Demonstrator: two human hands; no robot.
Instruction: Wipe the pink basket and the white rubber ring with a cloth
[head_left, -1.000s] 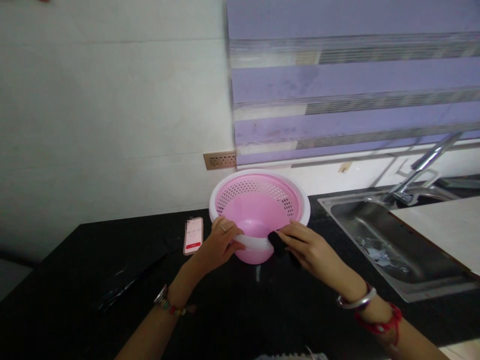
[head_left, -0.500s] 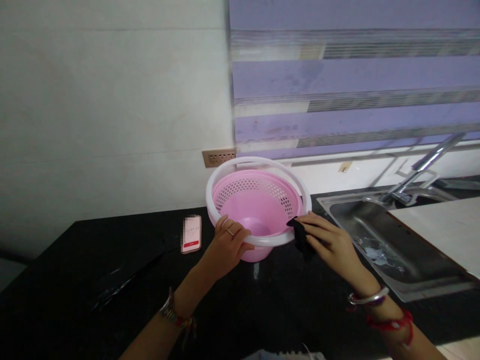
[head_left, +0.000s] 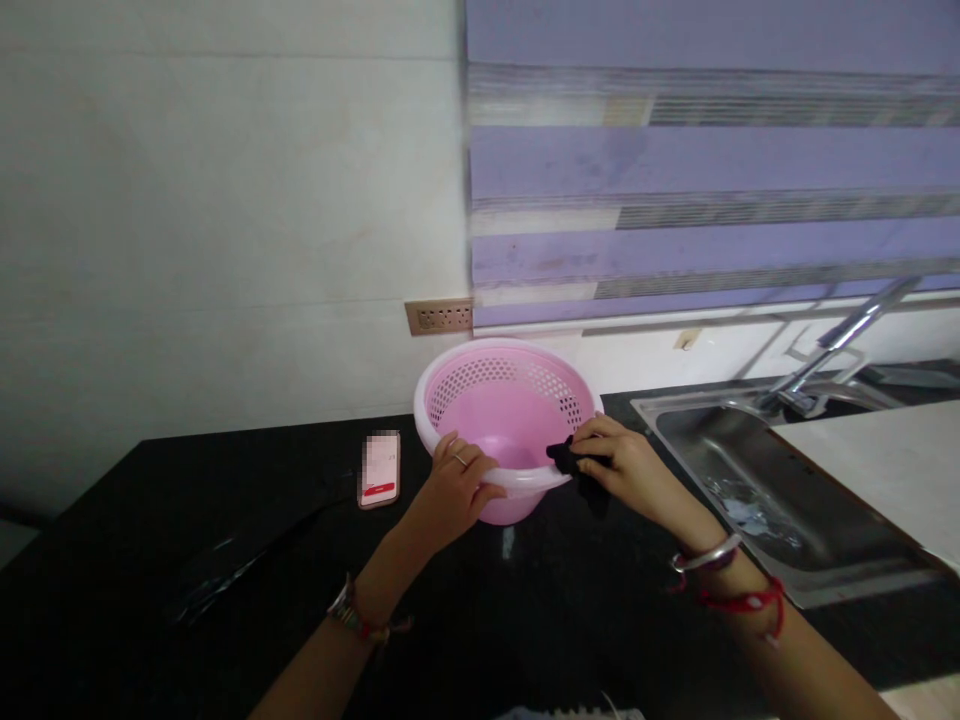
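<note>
While both forearms reached forward over the glossy black stone countertop (head_left: 225, 520), the left hand (head_left: 448, 487) was clamped on the near rim of the round pink perforated plastic colander (head_left: 510, 425), thumb outside and fingers curled over the white edge. The right hand (head_left: 630, 468) was pinched shut on a small crumpled black cloth (head_left: 577, 468), which it pressed against the colander's right rim. The colander thus lay between the two hands and just beyond them, sitting upright on the countertop close to the wall. A beaded bracelet showed on the left wrist; a silver bangle and a red thread showed on the right. Left of the colander, apart from it, a smartphone with a lit screen (head_left: 379, 468) lay flat. To the right, a stainless steel sink (head_left: 750, 480) was set into the counter, with a chrome tap (head_left: 847, 345) behind it. Farthest back stood a brass wall socket plate (head_left: 439, 317) and a purple striped window blind (head_left: 705, 160).
</note>
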